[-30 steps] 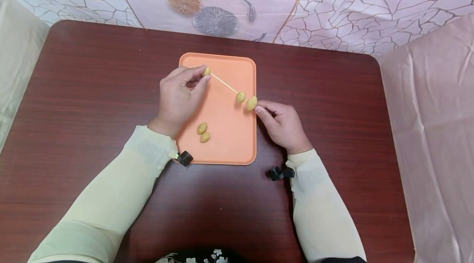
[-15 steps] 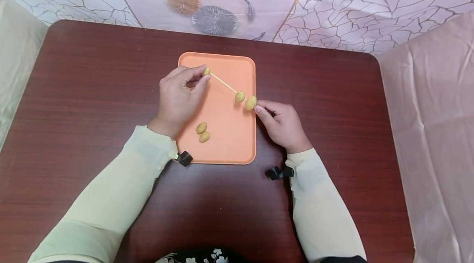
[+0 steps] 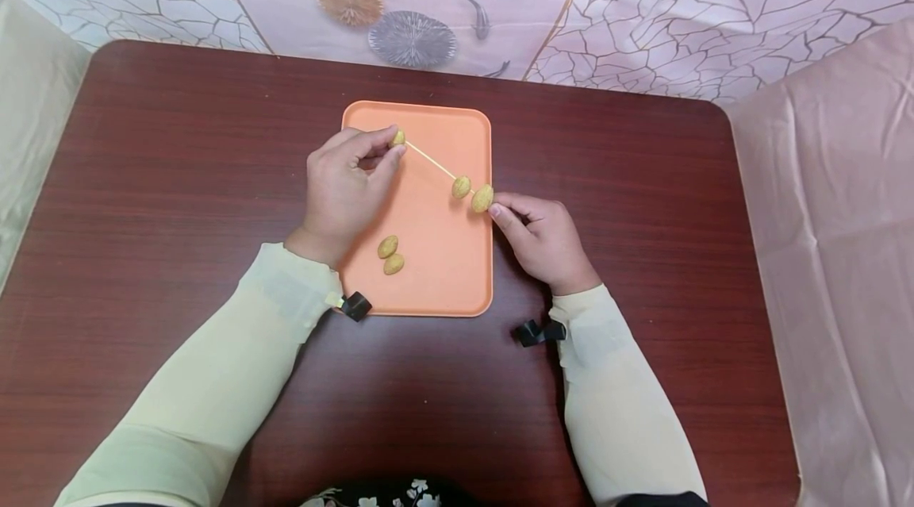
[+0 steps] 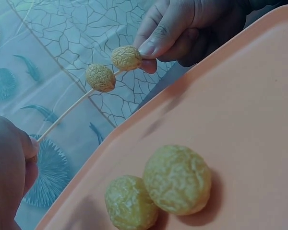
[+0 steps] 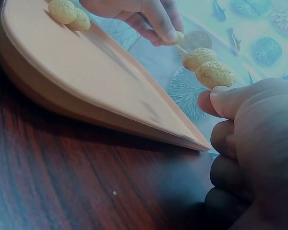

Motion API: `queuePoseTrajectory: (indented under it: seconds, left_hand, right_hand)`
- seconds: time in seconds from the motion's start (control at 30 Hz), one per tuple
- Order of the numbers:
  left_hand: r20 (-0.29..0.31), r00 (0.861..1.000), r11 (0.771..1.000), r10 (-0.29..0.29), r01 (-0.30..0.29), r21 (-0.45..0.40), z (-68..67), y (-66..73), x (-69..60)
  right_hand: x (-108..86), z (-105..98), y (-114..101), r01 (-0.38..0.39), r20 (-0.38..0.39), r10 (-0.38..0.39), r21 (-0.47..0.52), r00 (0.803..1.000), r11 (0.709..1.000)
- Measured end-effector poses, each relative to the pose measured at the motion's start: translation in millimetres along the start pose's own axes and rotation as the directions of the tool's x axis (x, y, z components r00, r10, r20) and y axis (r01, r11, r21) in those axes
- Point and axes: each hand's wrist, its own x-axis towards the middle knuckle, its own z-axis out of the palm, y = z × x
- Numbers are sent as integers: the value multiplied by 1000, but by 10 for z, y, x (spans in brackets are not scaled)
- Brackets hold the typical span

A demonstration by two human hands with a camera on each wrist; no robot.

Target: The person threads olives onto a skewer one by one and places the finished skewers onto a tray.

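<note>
Above the orange tray (image 3: 443, 285), a thin wooden skewer (image 3: 431, 159) spans both hands, tilted down to the right in the head view. My left hand (image 3: 348, 182) pinches a small yellow wrinkled fruit (image 3: 399, 137) at the skewer's far left end. Two more such fruits, an inner one (image 3: 461, 187) and an outer one (image 3: 482, 198), sit close together towards the other end. There, my right hand (image 3: 546, 241) pinches the skewer's end right beside the outer fruit; the fingertips hide that end. Two loose fruits (image 3: 393, 263) lie touching on the tray, nearer the left wrist.
The tray rests on a dark reddish-brown table (image 3: 643, 197). A patterned cloth (image 3: 443, 7) hangs behind the table, with plain pale cloth (image 3: 842, 253) along the right side. Both forearms reach in from the front, a black wrist mount (image 3: 540, 332) on the right one.
</note>
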Motion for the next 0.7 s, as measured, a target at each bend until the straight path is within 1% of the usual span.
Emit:
queuePoseTrajectory:
  seconds: [0.47, 0.7]
  left_hand:
    - [-10, 1000, 1000, -7, 7, -8, 16, 8, 5]
    - [-8, 999, 999, 36, -36, -8, 5, 4, 7]
  right_hand:
    - [-1, -3, -2, -8, -4, 8, -10, 1000, 1000]
    - [1, 5, -7, -7, -5, 7, 4, 1000, 1000]
